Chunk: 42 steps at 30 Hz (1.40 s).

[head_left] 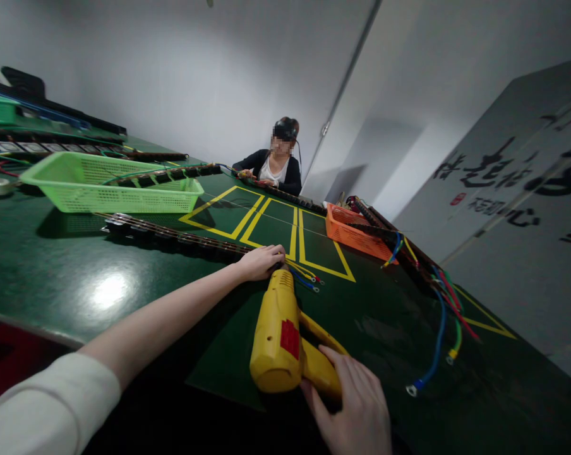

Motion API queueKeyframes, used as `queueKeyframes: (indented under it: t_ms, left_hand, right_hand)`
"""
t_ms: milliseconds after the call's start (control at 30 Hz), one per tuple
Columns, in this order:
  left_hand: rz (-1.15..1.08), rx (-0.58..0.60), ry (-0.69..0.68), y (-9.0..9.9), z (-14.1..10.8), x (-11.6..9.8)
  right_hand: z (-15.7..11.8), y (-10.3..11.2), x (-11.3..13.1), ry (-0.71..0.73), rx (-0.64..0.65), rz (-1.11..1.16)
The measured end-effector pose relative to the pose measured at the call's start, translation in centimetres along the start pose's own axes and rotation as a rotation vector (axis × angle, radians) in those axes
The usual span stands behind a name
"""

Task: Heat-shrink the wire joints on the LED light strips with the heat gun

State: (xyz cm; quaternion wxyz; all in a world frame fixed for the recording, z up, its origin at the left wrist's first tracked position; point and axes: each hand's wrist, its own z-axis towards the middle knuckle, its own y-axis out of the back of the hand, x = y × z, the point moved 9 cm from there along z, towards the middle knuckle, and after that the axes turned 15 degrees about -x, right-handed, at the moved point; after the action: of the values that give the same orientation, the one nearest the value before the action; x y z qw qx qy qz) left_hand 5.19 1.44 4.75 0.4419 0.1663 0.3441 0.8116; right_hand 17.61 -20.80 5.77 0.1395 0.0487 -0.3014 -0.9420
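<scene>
My right hand (356,404) is wrapped round the handle of a yellow heat gun (276,341), whose nozzle points forward at the wire ends. Just beyond the nozzle, my left hand (263,261) is closed on the near end of a long dark wire harness (172,240) that lies to the left on the green table (228,328). Yellow, red and blue leads with ring terminals (309,278) stick out to the right of my left hand. The fingertips of my left hand are partly hidden.
A light green basket (124,196) with a harness across it stands at the left. An orange basket (356,237) and harnesses with thick coloured leads (439,341) lie at the right. Across the table sits a person (276,167) handling wires.
</scene>
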Motion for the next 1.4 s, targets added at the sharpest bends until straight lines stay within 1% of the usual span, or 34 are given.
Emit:
queueKeyframes:
  t_ms: [100,200,333,433,567,667,767,833,900,967,1033,1200,1300,1400]
  left_hand:
    - [0.009,-0.005,-0.01,-0.1,0.0,0.1]
    - [0.018,0.005,-0.007,-0.2,0.0,0.1]
    - [0.002,-0.005,0.003,-0.2,0.0,0.1]
    - [-0.011,-0.01,-0.003,-0.3,0.0,0.1]
    - [-0.001,-0.018,-0.018,-0.3,-0.1,0.1]
    - [0.015,-0.012,-0.015,-0.3,-0.1,0.1]
    - [0.017,-0.006,-0.022,-0.3,0.0,-0.1]
    - [0.018,-0.008,-0.024,-0.2,0.0,-0.1]
    - [0.021,-0.01,-0.025,-0.2,0.0,-0.2]
    - [0.02,-0.015,-0.029,0.0,0.0,-0.2]
    - [0.01,-0.022,-0.033,0.1,0.0,-0.3]
    - [-0.028,-0.038,-0.026,0.2,0.0,-0.3]
    - [-0.042,-0.043,-0.02,0.4,0.1,-0.4]
    - [-0.078,-0.043,0.004,0.7,0.2,-0.5]
  right_hand:
    - [-0.1,-0.2,0.0,-0.019,0.003,-0.004]
    - [-0.2,-0.2,-0.8,-0.048,0.01,0.002]
    - [-0.2,-0.1,-2.6,-0.134,0.037,-0.002]
    - [-0.4,-0.1,-4.3,-0.196,0.097,-0.018]
    - [-1.4,-0.3,-7.5,-0.267,0.177,-0.005]
    - [-2.8,0.2,-10.9,-0.33,0.165,-0.052]
    - [-4.5,0.9,-14.1,-0.426,0.176,-0.084]
    - [-5.3,1.6,-15.6,-0.501,0.157,-0.099]
    - [-5.8,2.1,-16.4,-0.549,0.143,-0.109]
    - [-5.9,2.1,-16.4,-0.553,0.166,-0.113]
    - [-5.9,1.8,-15.9,-0.521,0.19,-0.122]
    - [-5.0,2.3,-14.1,-0.427,0.096,-0.168]
    - [-4.5,2.6,-13.0,-0.37,0.065,-0.192]
    - [-3.5,2.8,-11.2,-0.273,0.032,-0.218]
